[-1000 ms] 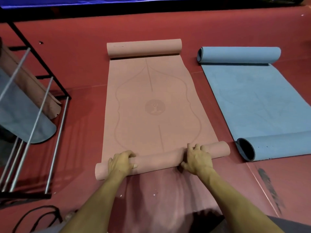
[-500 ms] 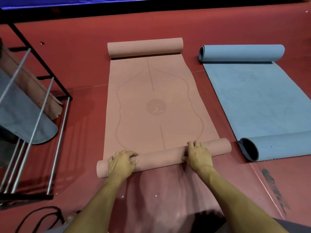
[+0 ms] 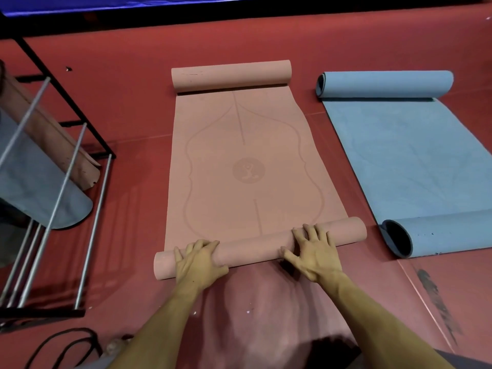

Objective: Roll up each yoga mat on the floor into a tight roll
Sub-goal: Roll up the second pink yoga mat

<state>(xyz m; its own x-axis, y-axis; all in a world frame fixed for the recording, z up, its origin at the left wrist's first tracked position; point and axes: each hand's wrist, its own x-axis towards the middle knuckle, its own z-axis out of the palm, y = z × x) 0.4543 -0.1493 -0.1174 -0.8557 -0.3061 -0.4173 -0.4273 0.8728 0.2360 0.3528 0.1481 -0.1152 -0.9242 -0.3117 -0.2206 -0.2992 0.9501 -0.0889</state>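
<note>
pink mat (image 3: pixel 239 161): lies flat down the middle of the red floor (image 3: pixel 133 75), curled up at both ends. Matte, slightly grainy surface, kind of foam/rubber looking, with a faint embossed outline shaped like a vase, a thin centre line, and a round logo with a little figure in the middle.

near roll (image 3: pixel 255 247): a thin tube at the end closest to the person, sitting a bit crooked, left end nearer than the right. The left end face looks flat and solid pink.

far roll (image 3: pixel 231 75): a fatter, smooth cylinder at the top end, with a couple of small scuffs on it.

left hand (image 3: pixel 198 261): draped over the near roll close to its left end, fingers curved over the top, thumb stretched along the near side.

right hand (image 3: pixel 315 251): lying on the roll right of centre, fingers spread and mostly straight, palm pressing down.

blue mat (image 3: pixel 404 155): just to the right of the pink one, not touching it. Same matte texture, both ends curled; the near curl is loose, with a dark inner side showing.

rack (image 3: pixel 53 182): black frame with silvery metal rods, on the left. More mats, pink and blue-grey, hang through it.

cable (image 3: pixel 64 344): a dark loop on the floor, bottom left.
</note>
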